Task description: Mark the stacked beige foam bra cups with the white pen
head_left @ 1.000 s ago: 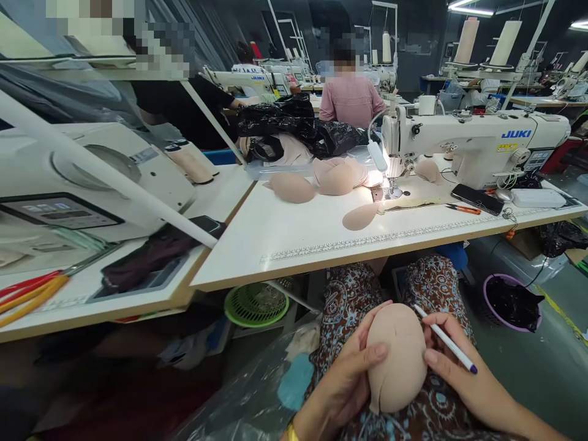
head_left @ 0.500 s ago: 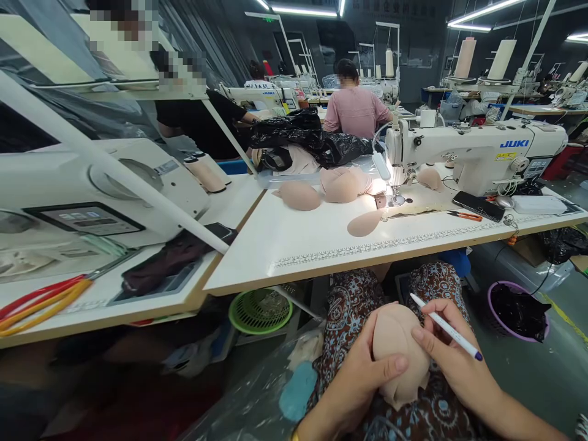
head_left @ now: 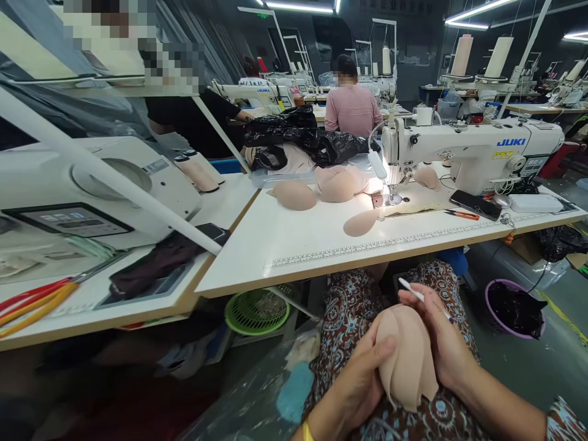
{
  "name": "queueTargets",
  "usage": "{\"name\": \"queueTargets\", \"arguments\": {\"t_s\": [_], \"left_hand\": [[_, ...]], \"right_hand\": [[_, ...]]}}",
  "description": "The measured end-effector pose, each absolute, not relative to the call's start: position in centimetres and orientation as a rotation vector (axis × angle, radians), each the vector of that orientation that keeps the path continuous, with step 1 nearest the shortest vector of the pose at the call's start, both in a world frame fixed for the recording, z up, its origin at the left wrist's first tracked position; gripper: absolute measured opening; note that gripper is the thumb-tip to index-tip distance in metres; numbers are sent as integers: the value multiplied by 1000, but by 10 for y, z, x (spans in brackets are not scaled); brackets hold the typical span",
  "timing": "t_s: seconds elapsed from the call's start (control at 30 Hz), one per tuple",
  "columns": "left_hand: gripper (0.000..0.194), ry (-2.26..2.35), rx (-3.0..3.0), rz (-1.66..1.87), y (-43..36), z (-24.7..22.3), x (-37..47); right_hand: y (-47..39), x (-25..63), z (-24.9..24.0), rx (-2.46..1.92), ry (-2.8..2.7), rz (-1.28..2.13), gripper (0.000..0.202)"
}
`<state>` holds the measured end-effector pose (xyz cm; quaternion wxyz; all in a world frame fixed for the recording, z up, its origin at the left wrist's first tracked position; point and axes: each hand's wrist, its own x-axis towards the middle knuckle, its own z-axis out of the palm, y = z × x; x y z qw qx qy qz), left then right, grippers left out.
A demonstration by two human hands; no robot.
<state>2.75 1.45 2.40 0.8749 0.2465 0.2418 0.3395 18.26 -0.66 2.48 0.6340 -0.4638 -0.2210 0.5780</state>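
Note:
Above the patterned cloth on the lap, a stack of beige fabric cups (head_left: 407,355) is held at its left side by my left hand (head_left: 365,373), thumb on top and the other fingers underneath. My right hand (head_left: 441,334) has a white pen (head_left: 413,289) between its fingers, and its palm lies against the right side of the cups. The pen's purple end shows partly behind the fingers. More beige cups (head_left: 294,195) lie on the white table (head_left: 248,251), one of them (head_left: 361,223) near the lit needle area.
A white sewing machine (head_left: 478,150) stands on the table, with a phone (head_left: 475,204) and orange snips (head_left: 462,215) before it. Below are a green basket (head_left: 232,312) and a purple-rimmed basket (head_left: 490,306). Large scissors (head_left: 41,300) lie at left. People sit farther back.
The cups have turned in my hands and now show layered, overlapping edges. My right hand has rolled inward around their right side, and the pen is now more covered by its fingers.

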Motion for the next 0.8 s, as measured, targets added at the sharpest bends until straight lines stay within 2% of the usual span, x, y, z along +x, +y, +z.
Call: {"name": "queueTargets", "arguments": {"t_s": [0.13,0.43,0.67,0.8], "left_hand": [[57,597,480,755,15,21,27],[61,642,427,731,22,23,17],[49,569,359,694,25,14,26],[54,570,248,648,21,11,28]], "right_hand": [[-10,177,21,-943,-424,1412,54],[-18,176,22,-928,-607,1259,39],[-14,177,21,-942,-607,1256,36],[-14,177,18,-1044,-738,1233,37]]}}
